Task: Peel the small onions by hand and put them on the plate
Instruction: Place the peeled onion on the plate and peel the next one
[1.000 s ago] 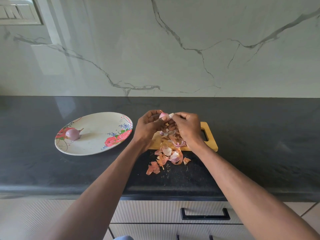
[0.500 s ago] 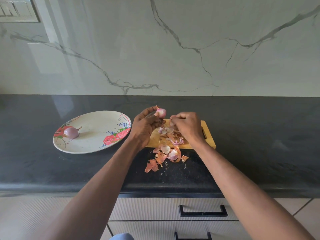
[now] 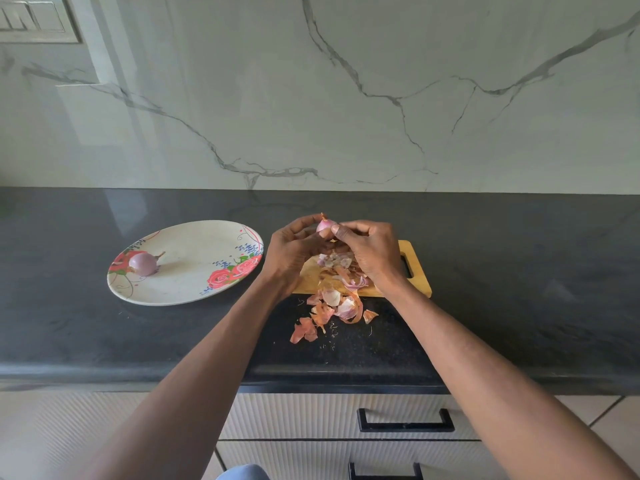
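A small pink onion (image 3: 325,226) is held above the far end of the wooden cutting board (image 3: 417,271). My left hand (image 3: 292,252) grips it from the left and below. My right hand (image 3: 370,252) pinches its right side with thumb and fingertips. A peeled purple onion (image 3: 142,264) lies on the left part of the floral plate (image 3: 194,282), left of my hands. Loose onion skins (image 3: 337,303) are heaped on the board's near edge and spill onto the counter.
The black stone counter (image 3: 519,271) runs the full width below a marble backsplash. More skin scraps (image 3: 303,330) lie on the counter in front of the board. Drawers with black handles (image 3: 405,422) sit below the counter edge.
My right hand has come back up from the board to the onion and pinches it now. My left hand holds the onion in about the same place.
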